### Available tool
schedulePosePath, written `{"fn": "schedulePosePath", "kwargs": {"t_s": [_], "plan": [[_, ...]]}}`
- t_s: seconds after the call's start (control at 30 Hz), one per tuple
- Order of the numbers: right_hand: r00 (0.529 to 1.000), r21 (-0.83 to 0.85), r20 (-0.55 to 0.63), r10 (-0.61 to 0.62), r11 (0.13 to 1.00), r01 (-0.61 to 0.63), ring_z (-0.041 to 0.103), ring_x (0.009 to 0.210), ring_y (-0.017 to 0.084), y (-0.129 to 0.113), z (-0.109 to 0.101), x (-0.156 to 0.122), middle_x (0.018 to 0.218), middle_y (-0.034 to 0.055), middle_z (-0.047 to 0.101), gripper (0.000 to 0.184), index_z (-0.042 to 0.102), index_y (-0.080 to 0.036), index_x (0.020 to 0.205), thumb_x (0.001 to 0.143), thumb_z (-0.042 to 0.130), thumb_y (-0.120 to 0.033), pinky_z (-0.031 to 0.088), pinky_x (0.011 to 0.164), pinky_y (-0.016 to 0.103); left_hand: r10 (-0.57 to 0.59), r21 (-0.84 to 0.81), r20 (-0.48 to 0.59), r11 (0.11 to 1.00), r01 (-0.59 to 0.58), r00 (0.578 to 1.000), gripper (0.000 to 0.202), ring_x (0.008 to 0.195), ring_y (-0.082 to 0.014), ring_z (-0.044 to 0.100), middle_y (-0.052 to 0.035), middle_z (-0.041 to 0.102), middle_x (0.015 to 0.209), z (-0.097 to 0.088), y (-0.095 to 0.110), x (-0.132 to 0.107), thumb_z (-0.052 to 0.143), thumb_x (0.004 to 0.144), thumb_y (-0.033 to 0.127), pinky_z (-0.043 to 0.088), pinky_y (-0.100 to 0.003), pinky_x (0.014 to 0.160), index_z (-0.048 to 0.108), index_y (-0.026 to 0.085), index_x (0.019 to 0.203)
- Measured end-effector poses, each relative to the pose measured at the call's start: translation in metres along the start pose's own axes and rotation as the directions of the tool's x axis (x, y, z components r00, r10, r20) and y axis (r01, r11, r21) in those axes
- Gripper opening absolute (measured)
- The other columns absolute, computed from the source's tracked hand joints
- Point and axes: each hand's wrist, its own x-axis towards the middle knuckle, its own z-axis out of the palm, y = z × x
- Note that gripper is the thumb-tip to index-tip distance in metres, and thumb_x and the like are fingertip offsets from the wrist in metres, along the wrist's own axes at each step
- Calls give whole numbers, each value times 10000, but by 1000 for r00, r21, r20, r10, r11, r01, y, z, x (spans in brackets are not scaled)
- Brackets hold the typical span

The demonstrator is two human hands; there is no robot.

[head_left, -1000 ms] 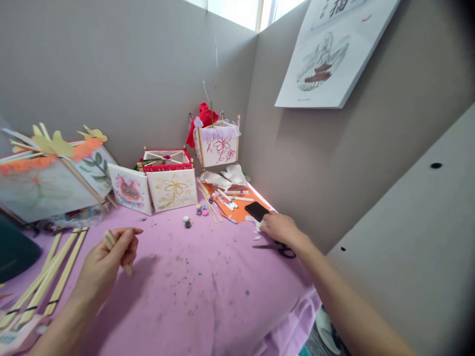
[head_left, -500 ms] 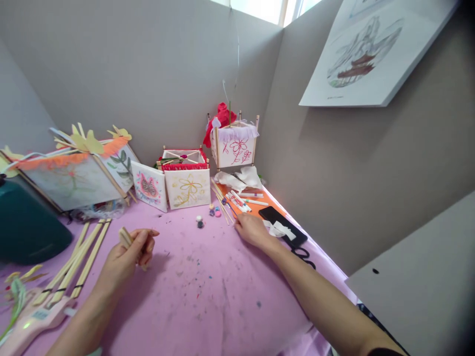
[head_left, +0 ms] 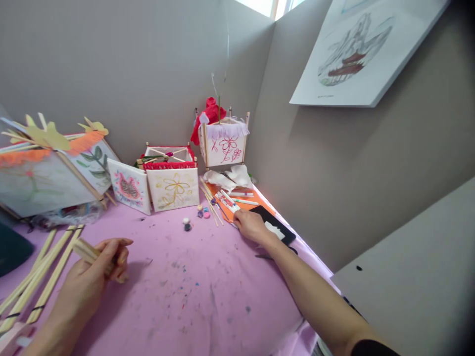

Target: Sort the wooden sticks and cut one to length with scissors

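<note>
My left hand (head_left: 89,277) is closed around a few short wooden sticks (head_left: 86,250) above the pink table cover (head_left: 193,291), next to longer banded sticks (head_left: 44,277) lying at the left. My right hand (head_left: 252,225) reaches across to the markers (head_left: 228,200) on the orange sheet (head_left: 241,202). Its fingers curl down onto the near end of the markers; what they grip is hidden. A black phone (head_left: 272,225) with a white scrap on it lies just right of that hand.
Paper lanterns stand along the back wall: a large one with orange fringe (head_left: 48,168), a red-trimmed one (head_left: 170,178) and a tall one with a red flower (head_left: 222,138). Small paint pots (head_left: 195,220) sit mid-table. Scissors (head_left: 267,256) lie under my forearm. Grey walls close the corner.
My right hand left the phone and scissors area and moved left to the markers. My left hand lowered slightly, and the sticks in it tilted flatter.
</note>
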Motion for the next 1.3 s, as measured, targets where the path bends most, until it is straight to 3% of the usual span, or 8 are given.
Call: {"fn": "schedulePosePath", "kwargs": {"t_s": [0.23, 0.47, 0.63, 0.87, 1.0, 1.07, 1.13, 1.3], "plan": [[984, -68, -40, 175, 982, -177, 608, 888, 196, 50, -41, -49, 987, 64, 658, 277, 647, -195, 914, 941, 377, -251, 356, 671, 267, -20, 10, 25, 1000, 20, 999, 310, 441, -59, 357, 71, 447, 598, 1, 2, -2, 590, 848, 450, 368, -202, 417, 570, 156, 941], [988, -132, 6, 152, 980, -149, 609, 986, 214, 42, -15, -80, 1108, 78, 620, 328, 579, -216, 1185, 870, 537, -298, 382, 695, 256, 26, 17, 57, 999, -27, 998, 303, 438, -54, 354, 75, 462, 610, 1, 1, -5, 593, 850, 439, 369, -203, 419, 571, 156, 957], [990, -168, 35, 140, 977, -132, 636, 848, 197, 27, -3, -64, 918, 91, 656, 229, 670, -154, 881, 916, 451, -212, 385, 679, 255, 38, 18, 70, 999, -39, 997, 301, 441, -57, 363, 78, 467, 609, 0, -1, -4, 591, 849, 448, 368, -211, 422, 575, 169, 961], [990, -181, -16, 139, 974, -139, 628, 940, 225, 22, -23, -25, 1116, 139, 621, 226, 610, -147, 1080, 904, 477, -195, 419, 734, 277, 63, 78, 123, 994, -73, 990, 312, 458, -82, 377, 66, 467, 616, -8, -12, 0, 556, 856, 484, 317, -227, 437, 566, 192, 967], [985, -172, -93, 143, 973, -157, 631, 944, 265, -7, -41, -19, 1103, 161, 634, 284, 592, -133, 1125, 929, 452, -284, 434, 741, 320, 83, 89, 127, 991, -95, 988, 310, 506, -108, 393, 65, 439, 583, -8, -14, 1, 580, 842, 468, 325, -219, 479, 562, 211, 1016], [992, -98, -120, 47, 993, -59, 626, 972, 247, -32, -44, -17, 1093, 134, 656, 285, 617, -159, 1100, 947, 427, -306, 432, 765, 308, 113, 48, 88, 992, -118, 990, 316, 575, -123, 440, 51, 477, 622, -7, -13, 2, 614, 819, 457, 367, -220, 536, 567, 217, 1019], [981, 20, -104, -165, 986, 168, 631, 960, 204, -60, -39, -16, 1036, 85, 690, 241, 663, -190, 1011, 941, 456, -291, 427, 779, 275, 151, 50, 32, 987, -153, 988, 327, 654, -141, 493, 19, 543, 717, -6, -11, 1, 633, 797, 465, 408, -237, 608, 587, 208, 994], [814, 197, -161, -559, 790, 581, 642, 776, 152, -122, 1, -22, 872, 46, 712, 220, 696, -191, 900, 920, 488, -258, 426, 680, 242, 134, 351, 82, 924, -155, 988, 365, 743, -200, 544, -33, 593, 730, -2, 0, -2, 572, 808, 538, 426, -289, 707, 628, 181, 755]]}}
